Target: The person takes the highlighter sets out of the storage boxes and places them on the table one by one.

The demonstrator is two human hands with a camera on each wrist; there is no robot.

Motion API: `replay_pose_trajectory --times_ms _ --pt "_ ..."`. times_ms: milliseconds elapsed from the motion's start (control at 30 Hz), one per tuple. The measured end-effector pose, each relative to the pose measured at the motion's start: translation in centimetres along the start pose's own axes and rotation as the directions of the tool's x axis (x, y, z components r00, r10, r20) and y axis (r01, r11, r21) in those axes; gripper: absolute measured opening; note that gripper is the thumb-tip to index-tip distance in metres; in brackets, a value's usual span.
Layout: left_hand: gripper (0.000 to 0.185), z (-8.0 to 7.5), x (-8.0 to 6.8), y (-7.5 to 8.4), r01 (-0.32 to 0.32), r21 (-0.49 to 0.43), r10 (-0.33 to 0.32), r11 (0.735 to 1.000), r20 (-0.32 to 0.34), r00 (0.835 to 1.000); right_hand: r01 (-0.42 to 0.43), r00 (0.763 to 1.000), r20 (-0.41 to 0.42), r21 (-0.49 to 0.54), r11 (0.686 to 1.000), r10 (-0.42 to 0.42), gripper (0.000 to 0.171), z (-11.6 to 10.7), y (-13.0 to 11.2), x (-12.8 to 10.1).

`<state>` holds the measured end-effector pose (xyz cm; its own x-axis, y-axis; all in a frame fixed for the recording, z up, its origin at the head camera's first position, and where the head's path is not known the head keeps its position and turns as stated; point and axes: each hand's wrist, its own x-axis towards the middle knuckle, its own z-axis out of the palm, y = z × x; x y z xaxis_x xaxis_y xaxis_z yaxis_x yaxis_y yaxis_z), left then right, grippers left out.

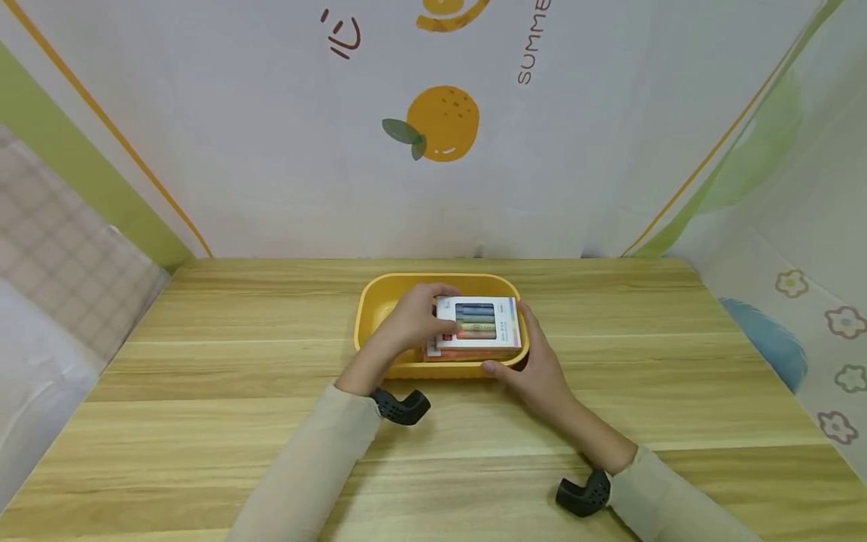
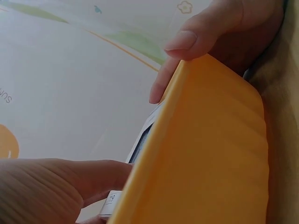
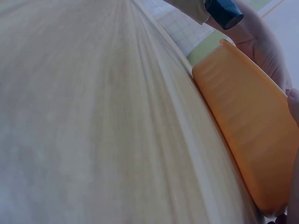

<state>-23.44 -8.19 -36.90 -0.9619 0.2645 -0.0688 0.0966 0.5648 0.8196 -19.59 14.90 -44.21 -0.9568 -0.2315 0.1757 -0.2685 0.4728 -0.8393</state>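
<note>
A yellow plastic basket (image 1: 440, 370) stands on the table. In its right part lies a white crayon box (image 1: 506, 320), whose window shows several coloured sticks. My left hand (image 1: 412, 316) reaches over the basket and grips the left end of this box, thumb on its top face. Beneath the box, another reddish-orange package (image 1: 433, 354) shows only in part. At the basket's right end, my right hand (image 1: 538, 373) holds the rim and corner, with the thumb on the front edge. The left wrist view has the basket wall (image 2: 219, 140) covering most of the box.
Under the basket is a wood-grain table (image 1: 237, 421). Behind it hangs a white cloth (image 1: 284, 173) with a printed orange. A checked cloth (image 1: 61, 241) borders the left side, and a flower-printed cloth (image 1: 799, 316) the right. Both wrists wear black devices (image 1: 404, 408).
</note>
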Motion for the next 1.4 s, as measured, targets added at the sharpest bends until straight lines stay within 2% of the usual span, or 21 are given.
replay_pose_trajectory --times_ms 300,800,1100,1400 --pt "0.054 0.2 0.15 -0.06 -0.023 0.021 0.023 1.0 -0.008 1.0 -0.007 1.0 0.004 0.012 1.0 0.007 0.112 -0.04 -0.05 -0.06" --pt "0.052 0.07 -0.07 0.28 0.007 0.019 -0.007 1.0 -0.007 1.0 -0.017 1.0 0.003 -0.002 1.0 0.017 0.112 -0.08 -0.02 -0.04" --pt "0.051 0.01 -0.34 0.78 -0.022 0.076 0.022 0.997 -0.007 1.0 -0.022 1.0 0.006 -0.006 1.0 0.022 0.112 -0.09 -0.04 -0.03" --pt "0.05 -0.11 -0.43 0.71 -0.017 0.069 0.017 0.997 0.001 1.0 -0.016 1.0 0.005 -0.009 1.0 0.016 0.112 -0.1 -0.1 -0.03"
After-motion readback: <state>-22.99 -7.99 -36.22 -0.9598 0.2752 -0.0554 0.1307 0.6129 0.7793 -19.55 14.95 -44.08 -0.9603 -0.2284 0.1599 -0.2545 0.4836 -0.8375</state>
